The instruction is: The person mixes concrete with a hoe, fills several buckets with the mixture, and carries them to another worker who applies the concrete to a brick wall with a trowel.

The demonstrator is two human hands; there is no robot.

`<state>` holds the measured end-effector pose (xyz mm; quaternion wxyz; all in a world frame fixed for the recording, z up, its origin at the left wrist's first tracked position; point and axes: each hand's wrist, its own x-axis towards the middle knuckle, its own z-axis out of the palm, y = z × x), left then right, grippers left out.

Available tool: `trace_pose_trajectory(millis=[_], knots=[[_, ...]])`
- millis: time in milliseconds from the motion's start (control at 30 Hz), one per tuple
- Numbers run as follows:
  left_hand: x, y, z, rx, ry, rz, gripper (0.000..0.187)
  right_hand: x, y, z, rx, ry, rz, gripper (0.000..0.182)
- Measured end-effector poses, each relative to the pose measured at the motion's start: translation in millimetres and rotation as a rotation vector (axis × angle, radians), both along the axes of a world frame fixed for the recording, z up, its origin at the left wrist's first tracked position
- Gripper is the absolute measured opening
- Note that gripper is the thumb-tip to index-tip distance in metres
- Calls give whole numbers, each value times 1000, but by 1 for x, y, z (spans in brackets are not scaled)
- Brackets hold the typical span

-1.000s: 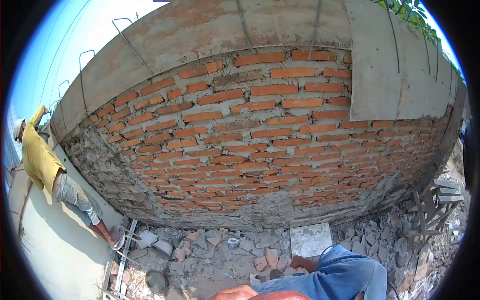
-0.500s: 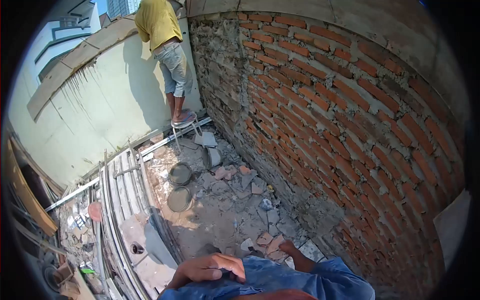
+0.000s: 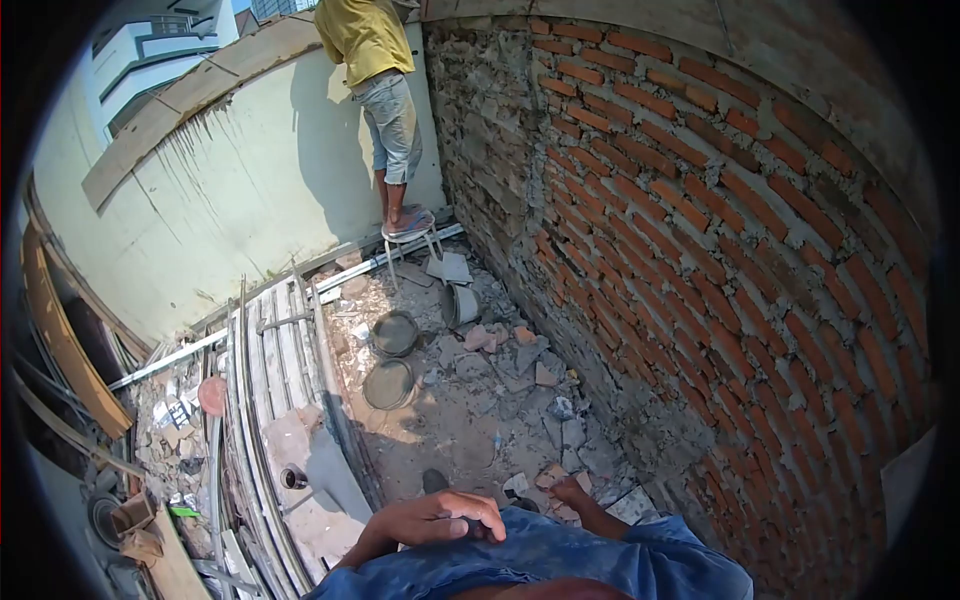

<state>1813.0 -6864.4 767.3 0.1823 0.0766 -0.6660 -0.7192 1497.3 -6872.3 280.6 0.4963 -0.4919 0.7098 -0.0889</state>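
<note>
My left hand (image 3: pixel 455 515) hovers in front of my blue shirt (image 3: pixel 580 555), with its thumb and loosely bent fingers apart. I see nothing held in it. Emerging from the blue sleeve on the right, my right hand (image 3: pixel 568 490) is small and foreshortened, and its fingers cannot be made out. Below it, in view, lie broken tiles and rubble (image 3: pixel 550 478); whether the hand touches any of them cannot be told.
A person in a yellow shirt (image 3: pixel 365 40) stands on a stool (image 3: pixel 412 228) by the pale wall (image 3: pixel 240 180). Two round buckets (image 3: pixel 388 385) sit on the rubble-strewn ground. Long metal poles and boards (image 3: pixel 270 370) lie to the left. An exposed brick wall (image 3: pixel 700 220) rises at right.
The view has shifted, so the scene sits further right and slightly lower. My left hand has moved a little right and up, its fingers less curled. The other person remains on the stool.
</note>
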Motion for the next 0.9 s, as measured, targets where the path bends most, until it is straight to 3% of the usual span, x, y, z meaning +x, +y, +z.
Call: trace_pose_trajectory(millis=[67, 133, 300, 400, 533, 600, 700, 900], knots=[[-4, 0, -4, -31, -54, -35, 59, -2, 11, 3, 24, 0, 21, 28], [-6, 0, -8, -8, -50, -45, 53, -9, 16, 7, -107, -12, 194, 22], [-2, 1, -18, 8, -47, -49, 44, -20, 31, 13, -164, 62, 211, 20], [0, 3, -19, 10, -54, -34, 45, -16, 30, 29, -46, 92, 75, 20], [-1, 5, -22, -23, -72, -19, 46, -11, 27, 19, -91, 76, 92, 21], [-3, 5, -23, -29, -85, -22, 46, -3, 22, 23, 37, -32, -30, 24], [-5, 5, -23, -28, -104, -31, 46, 6, 18, 31, -64, -24, 77, 26], [-13, 6, -20, -84, -114, -53, 47, 6, 17, 0, -42, -36, 8, 27]])
